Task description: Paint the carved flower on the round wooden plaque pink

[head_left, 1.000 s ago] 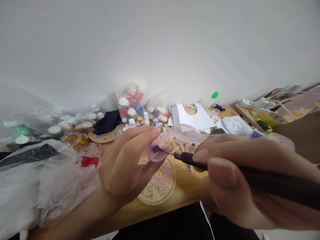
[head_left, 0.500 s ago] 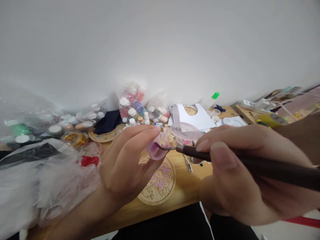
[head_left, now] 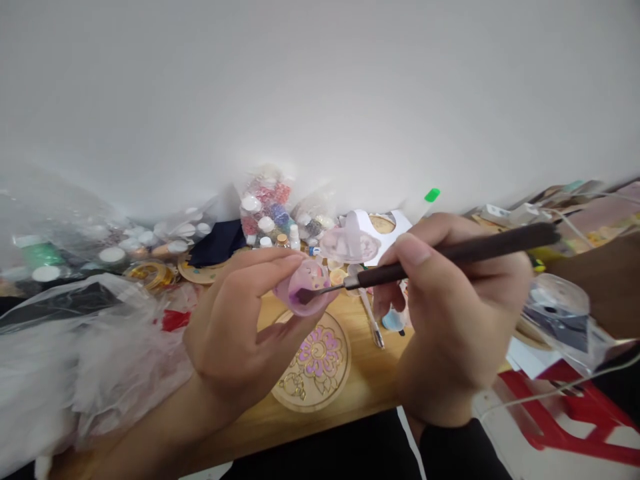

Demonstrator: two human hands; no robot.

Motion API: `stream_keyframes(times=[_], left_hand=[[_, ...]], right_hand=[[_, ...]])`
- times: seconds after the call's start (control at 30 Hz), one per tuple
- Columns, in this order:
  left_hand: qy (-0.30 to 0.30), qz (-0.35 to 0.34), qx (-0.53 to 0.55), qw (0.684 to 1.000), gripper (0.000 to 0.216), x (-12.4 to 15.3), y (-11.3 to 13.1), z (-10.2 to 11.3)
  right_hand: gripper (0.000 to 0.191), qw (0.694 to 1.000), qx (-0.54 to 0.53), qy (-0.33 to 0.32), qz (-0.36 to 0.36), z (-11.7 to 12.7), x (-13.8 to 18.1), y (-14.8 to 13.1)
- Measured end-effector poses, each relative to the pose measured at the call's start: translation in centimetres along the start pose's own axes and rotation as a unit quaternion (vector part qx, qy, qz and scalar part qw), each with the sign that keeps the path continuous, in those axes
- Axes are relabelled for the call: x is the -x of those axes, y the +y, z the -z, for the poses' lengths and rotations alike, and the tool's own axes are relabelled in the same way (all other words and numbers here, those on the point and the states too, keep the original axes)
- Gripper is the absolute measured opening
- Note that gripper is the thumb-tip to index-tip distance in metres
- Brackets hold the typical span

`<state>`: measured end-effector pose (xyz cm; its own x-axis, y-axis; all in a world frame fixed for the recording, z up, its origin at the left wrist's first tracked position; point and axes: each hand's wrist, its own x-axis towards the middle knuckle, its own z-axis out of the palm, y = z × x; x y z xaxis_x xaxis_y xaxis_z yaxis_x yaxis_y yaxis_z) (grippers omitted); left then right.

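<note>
1. Fingers (head_left: 273, 273) of the left hand (head_left: 225, 327) curl around a small translucent purple cup (head_left: 306, 311), gripping it from its nine o'clock side, with the mouth tilted toward the viewer.
2. Right hand (head_left: 450, 327): thumb and fingers pinch a dark-handled tool (head_left: 480, 253) like a pen, the handle's back end pointing toward two o'clock.
3. That tool's thin metal neck reaches toward nine o'clock, and its dark, flat tip is inside the cup, among purple contents.
4. From the cup, which sits near the middle of the view above the wooden table (head_left: 370, 387), a clear lid (head_left: 350, 245) shows at one o'clock; whether the two are joined, I cannot tell.
5. At six o'clock, partly behind the left hand, a round wooden disc (head_left: 313, 395) lies on the tabletop, bearing a gold-outlined flower (head_left: 320, 350) with purple petals.
6. Near four o'clock lie a slim pen (head_left: 374, 323) and, just beside it, a light-blue pot (head_left: 394, 321).
7. Farther out, a bag of capped bottles (head_left: 267, 207) stands at eleven o'clock, navy cloth (head_left: 215, 243) lies at ten, a gold coil (head_left: 150, 275) at nine and crumpled plastic bags (head_left: 130, 373) at eight.
8. Cut-out white paper (head_left: 385, 251) rests at two o'clock; a red stool (head_left: 575, 443) stands at four, well apart.
</note>
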<state>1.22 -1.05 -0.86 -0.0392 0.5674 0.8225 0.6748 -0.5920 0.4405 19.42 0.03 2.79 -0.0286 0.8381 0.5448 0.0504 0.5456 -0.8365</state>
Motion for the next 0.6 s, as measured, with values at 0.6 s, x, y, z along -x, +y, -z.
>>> stream_keyframes(times=[0.6], left_hand=[[0.005,0.009,0.013,1.0,0.018,-0.5,0.1,1.0]], right_hand=[[0.026,0.987,-0.143,0.024,-0.071,-0.5,-1.7,0.8]])
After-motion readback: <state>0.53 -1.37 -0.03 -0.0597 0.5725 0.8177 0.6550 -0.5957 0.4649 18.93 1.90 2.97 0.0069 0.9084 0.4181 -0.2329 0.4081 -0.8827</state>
